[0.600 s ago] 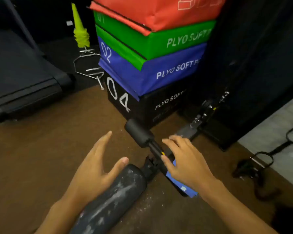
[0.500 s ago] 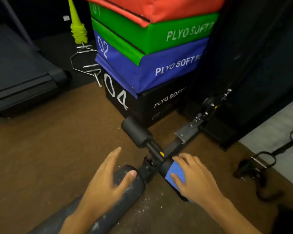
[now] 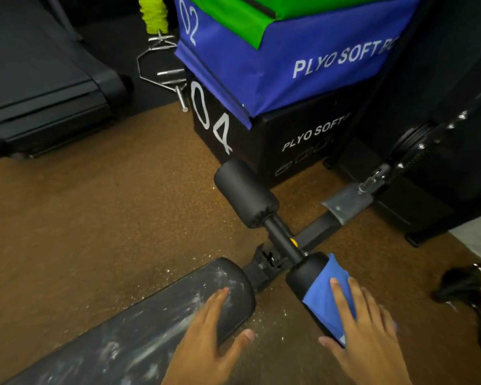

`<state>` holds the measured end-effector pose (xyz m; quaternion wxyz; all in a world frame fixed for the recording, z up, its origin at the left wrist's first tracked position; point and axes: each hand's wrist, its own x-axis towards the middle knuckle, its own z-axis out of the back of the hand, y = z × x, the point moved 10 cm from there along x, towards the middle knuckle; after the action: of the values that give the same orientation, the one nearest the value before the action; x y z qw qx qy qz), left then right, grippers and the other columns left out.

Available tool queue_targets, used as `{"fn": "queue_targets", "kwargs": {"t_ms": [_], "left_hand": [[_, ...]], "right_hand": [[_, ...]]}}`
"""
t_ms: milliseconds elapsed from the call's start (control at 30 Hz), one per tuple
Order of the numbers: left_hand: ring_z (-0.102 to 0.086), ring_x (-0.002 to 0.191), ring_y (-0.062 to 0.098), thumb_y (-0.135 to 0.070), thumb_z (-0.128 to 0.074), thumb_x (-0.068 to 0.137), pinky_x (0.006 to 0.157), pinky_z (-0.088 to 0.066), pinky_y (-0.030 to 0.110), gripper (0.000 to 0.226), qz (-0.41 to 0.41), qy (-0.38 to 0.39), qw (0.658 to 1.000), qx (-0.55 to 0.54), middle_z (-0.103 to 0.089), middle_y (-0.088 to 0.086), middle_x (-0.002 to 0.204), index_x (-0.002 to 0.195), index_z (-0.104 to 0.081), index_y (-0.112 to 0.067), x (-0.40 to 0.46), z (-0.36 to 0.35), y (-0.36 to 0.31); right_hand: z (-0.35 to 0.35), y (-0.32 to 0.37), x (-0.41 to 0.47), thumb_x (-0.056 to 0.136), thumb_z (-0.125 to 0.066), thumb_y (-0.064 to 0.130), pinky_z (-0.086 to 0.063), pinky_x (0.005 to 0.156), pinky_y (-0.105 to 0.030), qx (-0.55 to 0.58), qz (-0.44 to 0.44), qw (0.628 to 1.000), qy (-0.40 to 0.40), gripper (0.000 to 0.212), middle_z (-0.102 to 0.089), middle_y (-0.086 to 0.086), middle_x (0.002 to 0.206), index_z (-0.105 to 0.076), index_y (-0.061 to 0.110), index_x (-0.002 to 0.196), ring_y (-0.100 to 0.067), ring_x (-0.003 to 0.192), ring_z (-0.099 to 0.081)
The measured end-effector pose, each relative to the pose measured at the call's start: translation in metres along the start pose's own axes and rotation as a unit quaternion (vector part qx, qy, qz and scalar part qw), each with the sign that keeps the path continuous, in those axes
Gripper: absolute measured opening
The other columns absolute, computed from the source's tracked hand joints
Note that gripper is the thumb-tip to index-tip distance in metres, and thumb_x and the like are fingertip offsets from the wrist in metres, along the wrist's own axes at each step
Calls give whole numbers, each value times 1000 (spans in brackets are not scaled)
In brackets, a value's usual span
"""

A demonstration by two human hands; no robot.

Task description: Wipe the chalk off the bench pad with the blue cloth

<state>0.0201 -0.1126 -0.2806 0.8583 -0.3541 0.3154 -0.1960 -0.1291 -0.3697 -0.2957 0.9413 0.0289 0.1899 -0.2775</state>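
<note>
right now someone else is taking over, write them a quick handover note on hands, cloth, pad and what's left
Left hand: open, flat on the end of the bench pad.
Right hand: open, resting on the blue cloth, not gripping it.
The cloth is draped over the near foam roller, off the pad.
Done: nothing visibly wiped; chalk streaks cover the pad, with crumbs on the floor.
Left: pick up the cloth, wipe the pad.

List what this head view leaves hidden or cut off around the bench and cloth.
- Bench pad: lower end runs off the bottom edge.
- Blue cloth: far side covered by the right hand.
- Pad surface under the left hand: hidden.
- Top plyo box: cut by the upper edge.
</note>
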Motion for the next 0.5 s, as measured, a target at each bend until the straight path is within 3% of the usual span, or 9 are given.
{"fn": "queue_targets", "kwargs": {"t_ms": [67,133,167,233,300,433,500], "left_hand": [[-13,149,-3,-101,-35,64,120,-26,30,88,13,-8,1000,-1,-6,-38,154,142,-7,-69,-2,-2,7],[-13,149,-4,-99,-37,67,120,-25,29,90,13,-19,1000,4,-5,-39,153,145,-7,-66,-2,-2,13],[-14,149,-4,-98,-38,69,121,-25,29,89,12,-24,1000,5,-5,-38,155,145,-6,-66,-2,-2,17],[-13,149,-4,-96,-38,71,121,-26,31,89,13,-25,1000,11,-5,-35,158,146,-3,-65,-3,-4,25],[-11,149,-4,-96,-36,70,122,-25,32,90,10,-26,999,20,-5,-32,161,147,-3,-63,-3,-4,31],[-6,150,-3,-99,-28,68,123,-19,28,95,-6,-37,998,54,-4,-29,163,150,-5,-56,-1,4,42],[-1,153,3,-100,-23,69,125,-14,31,101,-5,-42,994,98,2,-25,164,154,-2,-50,0,10,56]], "right_hand": [[6,3,-2,89,-36,75,-55,79,-56,4,21,998,-60,85,-51,-19,145,-41,21,154,-43,117,-56],[18,3,-6,99,-28,58,-58,79,-54,13,44,988,-145,63,-61,-19,139,-45,26,151,-42,111,-66],[32,1,-6,103,-32,50,-59,81,-54,25,40,979,-196,55,-66,-17,135,-46,29,151,-40,108,-70],[57,-15,-4,99,-61,29,-59,80,-53,85,-8,964,-251,45,-74,-16,118,-58,22,144,-38,98,-74],[69,-26,-7,86,-78,5,-57,76,-48,185,-87,949,-240,42,-75,-16,103,-71,12,127,-37,88,-74],[91,-7,-22,92,-65,19,-49,72,-29,327,-69,908,-250,29,-73,-6,89,-71,17,120,-25,79,-71],[105,13,-34,92,-62,25,-43,63,-13,389,-40,876,-284,24,-69,5,74,-71,35,111,-9,67,-64]]}}
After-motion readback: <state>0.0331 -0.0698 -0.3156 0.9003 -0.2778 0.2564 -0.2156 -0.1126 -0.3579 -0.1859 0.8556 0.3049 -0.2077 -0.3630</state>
